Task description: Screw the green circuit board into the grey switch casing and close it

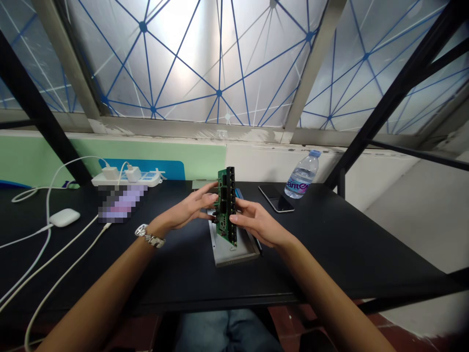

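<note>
A green circuit board (223, 226) with a row of black ports along one edge is held up on its side between my two hands. My left hand (194, 205) grips its left edge, fingers and thumb closed on it. On the port side, my right hand (258, 222) has its thumb against the ports, with the other fingers partly hidden behind the board. Below the board lies a shallow grey metal case (238, 256), partly covered by the board and hands. A thin dark tool, its kind unclear, lies along the case's right side.
On the right of the black desk (330, 244) are a smartphone (276, 198) and a water bottle (302, 175). To the left sit a power strip (148, 178) with chargers, a white earbud case (65, 217), a blurred-out device and several white cables. A windowed wall rises behind.
</note>
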The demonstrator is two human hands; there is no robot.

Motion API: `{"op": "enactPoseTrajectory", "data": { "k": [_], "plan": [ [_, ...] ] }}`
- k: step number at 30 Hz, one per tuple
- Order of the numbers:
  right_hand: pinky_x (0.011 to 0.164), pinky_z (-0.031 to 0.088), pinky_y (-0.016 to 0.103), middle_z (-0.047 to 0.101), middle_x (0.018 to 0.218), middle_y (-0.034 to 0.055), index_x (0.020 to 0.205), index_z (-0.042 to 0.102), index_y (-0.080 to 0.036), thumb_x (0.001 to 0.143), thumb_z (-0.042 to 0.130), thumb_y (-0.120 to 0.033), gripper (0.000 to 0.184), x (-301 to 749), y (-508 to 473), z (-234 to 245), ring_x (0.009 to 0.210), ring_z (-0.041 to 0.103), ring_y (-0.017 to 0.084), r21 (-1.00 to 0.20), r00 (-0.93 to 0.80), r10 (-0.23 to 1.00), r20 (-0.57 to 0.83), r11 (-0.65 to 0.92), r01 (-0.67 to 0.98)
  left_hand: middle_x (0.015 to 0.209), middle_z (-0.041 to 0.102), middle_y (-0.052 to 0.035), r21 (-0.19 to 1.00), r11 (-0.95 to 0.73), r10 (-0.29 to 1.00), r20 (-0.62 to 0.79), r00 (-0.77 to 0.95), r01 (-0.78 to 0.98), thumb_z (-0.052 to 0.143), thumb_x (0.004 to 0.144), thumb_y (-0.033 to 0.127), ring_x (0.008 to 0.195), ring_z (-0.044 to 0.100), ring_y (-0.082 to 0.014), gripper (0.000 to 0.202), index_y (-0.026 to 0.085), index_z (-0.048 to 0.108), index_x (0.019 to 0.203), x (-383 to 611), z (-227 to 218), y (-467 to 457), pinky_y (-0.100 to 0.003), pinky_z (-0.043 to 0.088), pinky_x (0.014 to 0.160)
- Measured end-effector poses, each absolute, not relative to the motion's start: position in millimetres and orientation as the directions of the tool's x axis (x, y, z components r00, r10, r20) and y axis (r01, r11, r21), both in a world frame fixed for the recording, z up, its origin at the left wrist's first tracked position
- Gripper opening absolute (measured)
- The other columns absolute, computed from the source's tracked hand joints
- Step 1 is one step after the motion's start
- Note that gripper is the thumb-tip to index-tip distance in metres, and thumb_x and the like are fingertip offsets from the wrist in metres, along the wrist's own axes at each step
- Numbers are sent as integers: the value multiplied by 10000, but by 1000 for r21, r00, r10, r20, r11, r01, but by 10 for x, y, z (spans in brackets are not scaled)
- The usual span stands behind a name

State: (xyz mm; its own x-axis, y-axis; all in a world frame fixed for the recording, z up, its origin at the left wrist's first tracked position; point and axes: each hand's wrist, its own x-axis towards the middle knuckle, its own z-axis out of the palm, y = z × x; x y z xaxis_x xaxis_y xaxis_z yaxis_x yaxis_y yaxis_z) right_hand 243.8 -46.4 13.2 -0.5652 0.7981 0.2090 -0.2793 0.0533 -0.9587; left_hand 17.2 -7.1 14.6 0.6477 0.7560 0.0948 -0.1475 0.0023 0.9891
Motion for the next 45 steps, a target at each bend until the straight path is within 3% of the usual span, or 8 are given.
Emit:
{"op": "enactPoseTrajectory", "data": {
  "k": [5,12,19,26,31,37,41,45],
  "plan": [
    [874,572,344,742,1209,70,1232,729,-239,802,815,-302,443,2579,-376,118,994,715,194,-975,-477,870,125,18,-222,1372,596,-177,992,46,742,47,668,-120,622,945,442,1186,633,-326,674,278,359,1544,10,198,-26,-492,547,951],
    [700,522,262,778,1086,56,1186,740,-221,806,804,-372,414,2602,-284,42,865,698,168,-987,-285,953,102,62,-147,1253,643,-154,982,63,737,76,672,-179,705,881,292,1030,692,-282,633,255,483,1473,-84,309,-50,-411,627,807],
    [765,532,325,761,1129,85,1203,720,-202,789,806,-419,475,2422,-301,-75,893,686,200,-983,-237,964,119,81,-164,1141,636,-99,982,-55,778,157,608,-182,776,834,236,884,662,-176,602,235,543,1389,137,149,-26,-283,573,691],
    [870,550,345,767,1123,89,1161,726,-202,757,829,-405,464,2325,-327,-130,976,715,225,-964,-201,972,123,69,-255,1356,561,-146,976,-42,810,159,564,-216,753,864,335,1188,601,-278,604,251,481,1397,316,-9,-51,-412,541,924],
    [942,536,366,751,1192,77,1197,717,-226,749,824,-376,484,2201,-361,-166,1082,696,249,-961,-194,969,150,97,-258,1329,584,-151,969,-4,827,141,544,-246,746,856,394,1063,661,-261,722,240,378,1459,429,-43,-89,-419,566,872],
    [1012,490,409,708,1283,101,1289,695,-218,879,649,-590,556,2213,-461,-40,1178,657,277,-937,-324,944,67,-52,-345,1302,570,-142,975,-34,874,135,467,-218,747,823,407,879,656,-193,816,220,296,1476,439,-78,-50,-386,599,746],
    [1115,410,413,656,1376,65,1377,636,-271,801,810,-410,617,2266,-500,13,1263,602,262,-945,-444,881,161,7,-328,1286,559,-147,982,-64,877,139,459,-175,739,823,442,976,644,-260,772,224,338,1445,426,-90,-41,-387,614,682],
    [1142,386,435,648,1386,63,1374,640,-274,807,805,-317,593,2296,-504,59,1312,565,267,-955,-489,857,163,12,-297,1344,530,-167,987,-79,872,137,470,-140,745,830,441,1092,625,-328,789,257,325,1472,419,-63,-53,-404,625,679]
  ]
}}
